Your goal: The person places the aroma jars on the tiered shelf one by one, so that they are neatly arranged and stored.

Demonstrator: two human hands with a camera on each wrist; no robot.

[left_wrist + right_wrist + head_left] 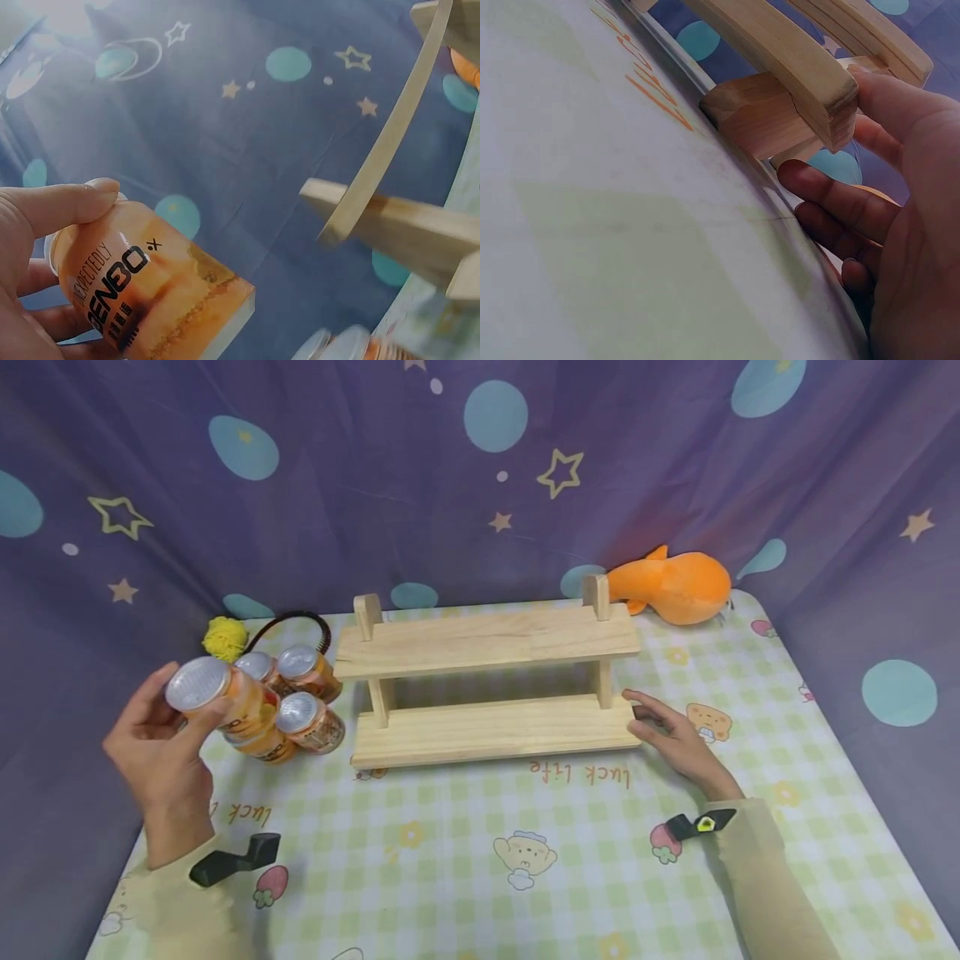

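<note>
My left hand [161, 752] grips an orange drink can [150, 285] with a silver top, thumb on one side and fingers on the other. In the head view this can is above several similar cans [311, 722] grouped on the tablecloth, partly covering one orange can beneath it. A two-tier wooden shelf [495, 727] stands to the right of the cans. My right hand [678, 743] holds the right end of its lower board, thumb and index finger at the corner in the right wrist view. The other right fingers curl loosely below.
An orange plush toy [690, 587] lies behind the shelf's right end. A yellow ball-shaped item [225, 637] and a dark coiled band [288, 617] are behind the cans. A checked tablecloth [450, 860] covers the table, with purple curtains [337, 510] around it.
</note>
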